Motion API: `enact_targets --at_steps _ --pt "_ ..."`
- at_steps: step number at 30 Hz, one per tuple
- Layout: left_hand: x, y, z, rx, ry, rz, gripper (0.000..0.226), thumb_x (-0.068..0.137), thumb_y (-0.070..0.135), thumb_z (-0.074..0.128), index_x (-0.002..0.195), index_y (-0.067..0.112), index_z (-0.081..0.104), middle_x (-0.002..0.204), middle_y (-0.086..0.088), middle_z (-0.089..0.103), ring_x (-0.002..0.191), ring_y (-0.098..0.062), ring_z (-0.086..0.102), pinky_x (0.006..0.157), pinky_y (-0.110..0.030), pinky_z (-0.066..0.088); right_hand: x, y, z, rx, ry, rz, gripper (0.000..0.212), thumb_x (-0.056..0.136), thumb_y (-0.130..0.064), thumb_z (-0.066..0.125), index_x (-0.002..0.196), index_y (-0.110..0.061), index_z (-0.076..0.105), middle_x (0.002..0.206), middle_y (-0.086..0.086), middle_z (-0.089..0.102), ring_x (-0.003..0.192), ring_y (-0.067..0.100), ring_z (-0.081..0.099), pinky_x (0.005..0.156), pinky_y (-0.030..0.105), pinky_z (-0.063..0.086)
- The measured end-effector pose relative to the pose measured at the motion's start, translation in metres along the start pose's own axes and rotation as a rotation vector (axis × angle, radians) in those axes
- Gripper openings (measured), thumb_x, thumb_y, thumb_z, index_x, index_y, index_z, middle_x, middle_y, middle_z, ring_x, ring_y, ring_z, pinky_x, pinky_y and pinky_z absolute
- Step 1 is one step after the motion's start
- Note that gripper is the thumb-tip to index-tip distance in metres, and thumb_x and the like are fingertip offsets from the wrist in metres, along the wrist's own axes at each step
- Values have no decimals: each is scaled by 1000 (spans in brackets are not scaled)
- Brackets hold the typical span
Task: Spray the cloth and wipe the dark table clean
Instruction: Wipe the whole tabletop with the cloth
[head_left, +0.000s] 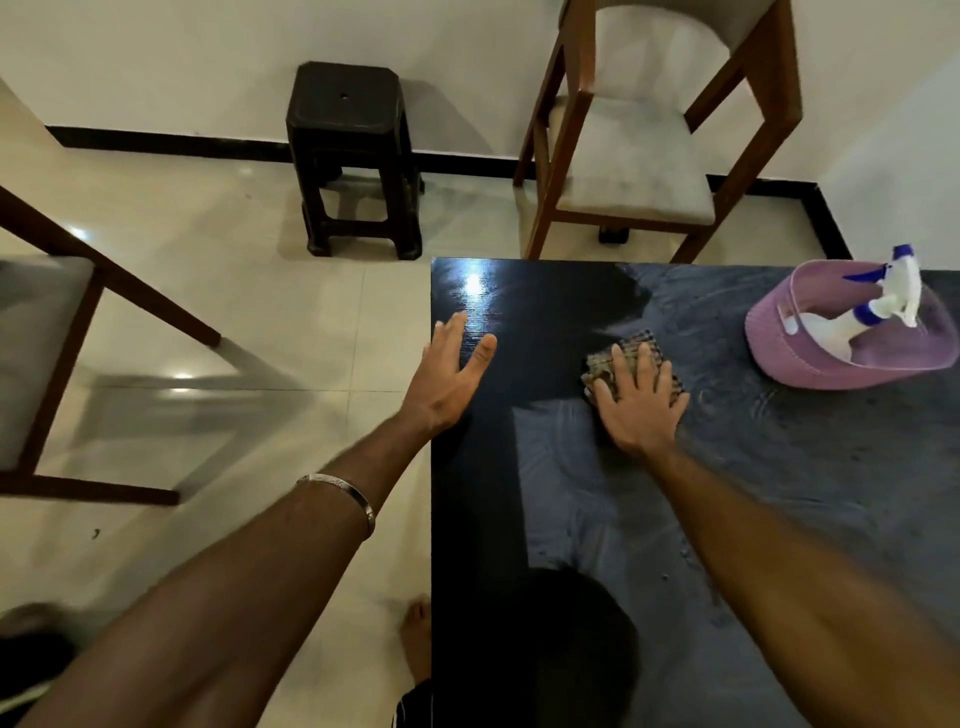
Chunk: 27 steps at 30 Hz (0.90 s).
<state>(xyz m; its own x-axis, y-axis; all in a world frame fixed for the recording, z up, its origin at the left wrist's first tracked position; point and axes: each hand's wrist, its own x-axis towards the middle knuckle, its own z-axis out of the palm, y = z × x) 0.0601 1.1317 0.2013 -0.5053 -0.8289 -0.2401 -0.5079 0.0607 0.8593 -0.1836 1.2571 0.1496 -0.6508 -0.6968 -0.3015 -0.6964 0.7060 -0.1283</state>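
The dark table (571, 519) fills the lower right of the head view, with wet streaks across most of its top. A checked brown cloth (641, 349) lies on it near the far left corner. My right hand (641, 402) presses flat on the cloth, fingers spread over it. At the table's left edge rests my left hand (449, 376), fingers apart and holding nothing. A white spray bottle with blue trigger (883, 306) lies tilted inside a pink basket (779, 353) at the table's far right.
A black plastic stool (353, 156) stands on the tiled floor beyond the table's left corner. A wooden chair with a pale cushion (634, 156) sits at the far edge. Another chair (47, 338) is at the left. A bare foot (418, 639) shows beside the table.
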Motion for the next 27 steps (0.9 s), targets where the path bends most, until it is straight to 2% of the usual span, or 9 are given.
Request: enact_targets --at_steps 2,4,6,8,10,13,16,19,27 --pt "-14 -4 2 19 -19 7 89 85 69 27 156 19 15 165 -1 13 152 -16 1 124 -42 8 -29 -29 14 2 11 -30 63 100 -57 28 158 -42 9 169 0 -1 153 36 -3 116 69 2" --pt "-26 -9 6 36 -37 8 88 86 68 28 156 18 15 165 -1 13 152 -15 0 124 -41 5 -68 -66 29 -26 9 -176 67 94 -58 27 157 -43 12 169 -2 1 153 35 -2 115 70 1" --pt "-37 -12 10 58 -48 -1 87 87 68 29 156 17 15 164 0 13 152 -14 0 124 -39 4 -110 -97 45 -90 -55 -364 66 97 -57 28 158 -43 8 168 -6 -6 153 33 -12 114 69 -6" --pt "-46 -13 13 76 -65 -2 89 86 69 28 157 17 15 164 0 13 152 -14 -1 124 -40 5 -148 -106 54 -150 -136 -546 62 99 -57 26 158 -41 12 168 -6 -7 151 30 -21 115 68 -10" --pt "-53 -14 15 94 -72 22 88 88 69 29 157 16 15 164 0 14 152 -14 -1 124 -40 5 -160 -87 54 -176 -151 -686 61 99 -59 25 157 -43 15 168 -6 -2 152 30 -16 117 67 -5" --pt "-61 -17 14 93 -77 27 87 88 68 30 156 15 16 164 0 15 152 -14 0 124 -38 2 -131 -39 42 -130 -111 -574 63 97 -62 30 156 -49 10 167 -10 -5 154 29 -7 117 67 3" --pt "-67 -20 12 90 -64 33 79 95 60 34 156 15 16 164 -1 14 152 -14 0 124 -39 3 -89 -23 22 -75 -146 -323 64 100 -59 32 155 -50 1 167 -8 -13 153 30 -14 118 67 -4" --pt "-72 -25 17 108 -57 23 74 98 56 37 156 15 15 164 -1 14 152 -14 1 124 -38 3 -79 -38 19 -73 -129 -238 64 102 -57 30 157 -47 -1 168 -4 -13 152 33 -16 116 67 -6" --pt "-104 -28 58 152 -54 39 79 95 61 35 157 16 14 165 0 12 152 -14 -3 123 -35 -4 -142 -22 42 -103 -92 -410 63 101 -60 27 155 -50 -3 168 -6 -10 153 31 -15 116 67 -6"
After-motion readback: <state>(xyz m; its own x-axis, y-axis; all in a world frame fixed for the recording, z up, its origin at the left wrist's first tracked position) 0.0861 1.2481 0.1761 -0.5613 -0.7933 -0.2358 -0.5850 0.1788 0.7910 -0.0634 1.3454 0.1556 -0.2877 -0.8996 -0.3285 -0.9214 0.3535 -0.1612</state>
